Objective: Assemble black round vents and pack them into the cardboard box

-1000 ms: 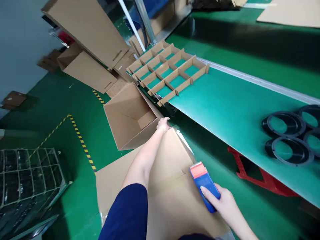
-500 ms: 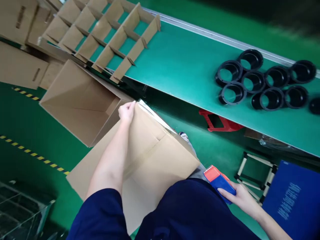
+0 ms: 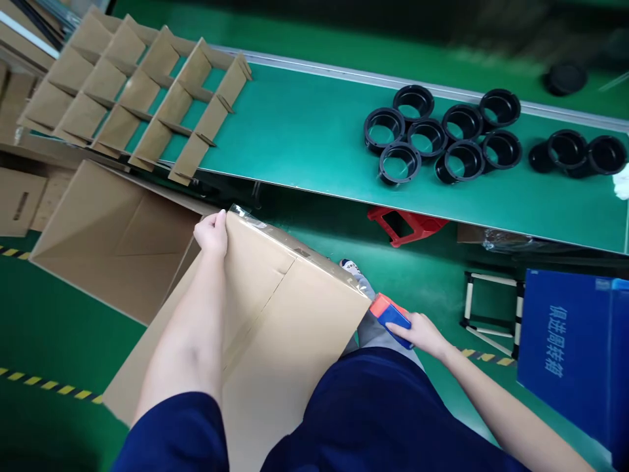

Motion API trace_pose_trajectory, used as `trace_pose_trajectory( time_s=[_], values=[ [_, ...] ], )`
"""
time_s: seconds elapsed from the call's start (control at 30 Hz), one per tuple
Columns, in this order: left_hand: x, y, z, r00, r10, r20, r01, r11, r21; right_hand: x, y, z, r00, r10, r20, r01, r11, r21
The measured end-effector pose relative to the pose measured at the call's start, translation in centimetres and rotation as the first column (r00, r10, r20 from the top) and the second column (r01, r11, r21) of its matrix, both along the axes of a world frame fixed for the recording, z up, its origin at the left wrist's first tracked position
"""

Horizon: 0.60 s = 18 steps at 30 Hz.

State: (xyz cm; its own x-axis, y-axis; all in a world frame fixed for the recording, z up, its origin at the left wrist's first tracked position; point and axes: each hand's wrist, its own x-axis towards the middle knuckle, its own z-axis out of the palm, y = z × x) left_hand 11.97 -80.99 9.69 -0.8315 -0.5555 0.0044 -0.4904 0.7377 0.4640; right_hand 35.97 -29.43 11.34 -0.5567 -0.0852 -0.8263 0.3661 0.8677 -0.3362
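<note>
My left hand is closed on the upper left corner of a brown cardboard box, which is tilted in front of my body. Shiny clear tape runs along the box's far edge, with a loose end sticking out beside my left fingers. In my right hand is an orange and blue tape dispenser, its orange end at the box's right corner. Whether the dispenser touches the cardboard I cannot tell. A second cardboard box lies open just left of my left hand.
A green workbench crosses ahead, bearing a cardboard divider grid and several black cylindrical parts. Beneath it stands a red stool. To the right are a small frame and a blue bin.
My right hand has brought the tape dispenser up to the box's right corner. The tape now lies along the far edge. My view has shifted right; my left hand keeps its corner.
</note>
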Motion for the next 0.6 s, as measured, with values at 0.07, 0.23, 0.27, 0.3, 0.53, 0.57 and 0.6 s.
trace_pose_trajectory(
  time_s=[0.07, 0.23, 0.27, 0.3, 0.53, 0.57, 0.6],
  values=[
    [0.7, 1.6, 0.7, 0.991, 0.043, -0.131, -0.037, 0.998, 0.052, 0.3, -0.7, -0.6, 1.000, -0.010, -0.015, 0.012, 0.993, 0.119],
    [10.1, 10.8, 4.7, 0.940, 0.052, -0.337, 0.059, 0.949, 0.310, 5.0, 0.7, 3.3, 0.988, -0.146, -0.056, 0.140, 0.985, -0.099],
    [13.0, 13.3, 5.7, 0.970, 0.080, -0.229, 0.062, 0.833, 0.549, 6.0, 0.9, 4.6, 0.979, -0.190, -0.071, 0.171, 0.960, -0.220],
    [16.0, 15.7, 6.7, 0.995, 0.067, -0.077, 0.020, 0.611, 0.791, 6.8, 0.9, 5.8, 0.972, -0.223, -0.077, 0.186, 0.926, -0.330],
    [29.3, 24.2, 9.1, 0.954, -0.246, 0.171, -0.176, 0.000, 0.984, 8.6, -3.5, 8.4, 0.993, -0.056, -0.107, -0.015, 0.822, -0.570],
    [30.4, 23.9, 9.1, 0.955, -0.231, 0.186, -0.198, -0.027, 0.980, 9.0, -4.2, 8.4, 0.994, -0.015, -0.111, -0.053, 0.813, -0.580],
    [31.6, 23.4, 9.2, 0.957, -0.208, 0.201, -0.213, -0.039, 0.976, 9.5, -4.8, 8.4, 0.994, 0.027, -0.110, -0.087, 0.803, -0.590]
  ],
)
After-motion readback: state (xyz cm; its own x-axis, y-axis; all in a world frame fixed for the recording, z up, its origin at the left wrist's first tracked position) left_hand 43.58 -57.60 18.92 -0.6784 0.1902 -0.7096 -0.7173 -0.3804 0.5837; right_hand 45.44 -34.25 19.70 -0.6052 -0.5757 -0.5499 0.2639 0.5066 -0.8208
